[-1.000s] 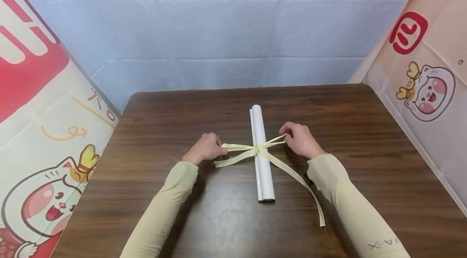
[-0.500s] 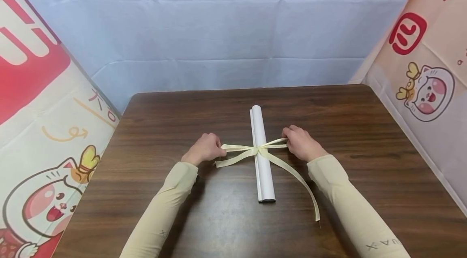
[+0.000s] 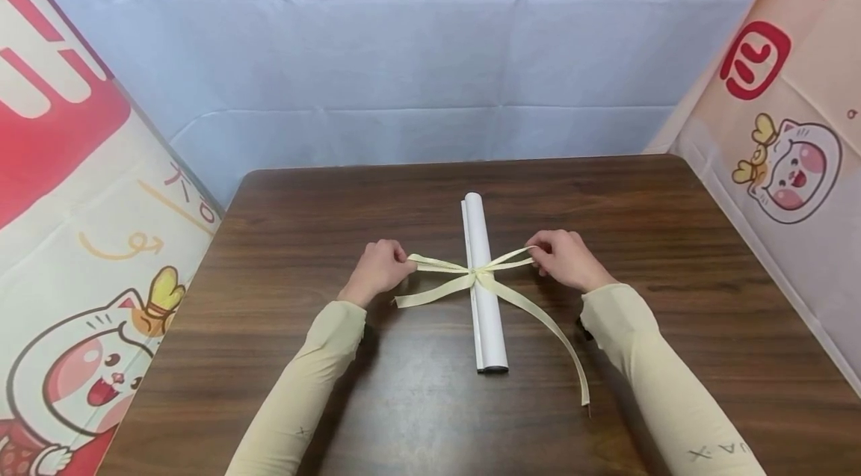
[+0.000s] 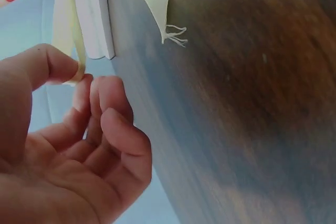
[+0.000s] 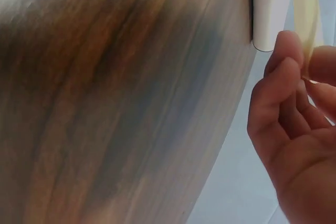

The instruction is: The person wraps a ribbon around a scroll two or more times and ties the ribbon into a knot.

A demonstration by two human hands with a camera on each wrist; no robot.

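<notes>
A white rolled scroll lies lengthwise on the dark wooden table, with a pale yellow ribbon tied round its middle in a bow. My left hand pinches the left loop between thumb and fingertip, as the left wrist view also shows. On the other side my right hand pinches the right loop. Both loops are stretched out sideways from the knot. One short tail points left and ends in frayed threads; the longer tail curves toward the front right.
The wooden table extends on all sides of the scroll. Behind it hangs a pale blue cloth. Printed cartoon panels stand at the left and the right.
My right hand has moved slightly outward to the right, still pinching its loop. The left hand has risen a little. The long tail has shifted slightly left and the scroll stays put.
</notes>
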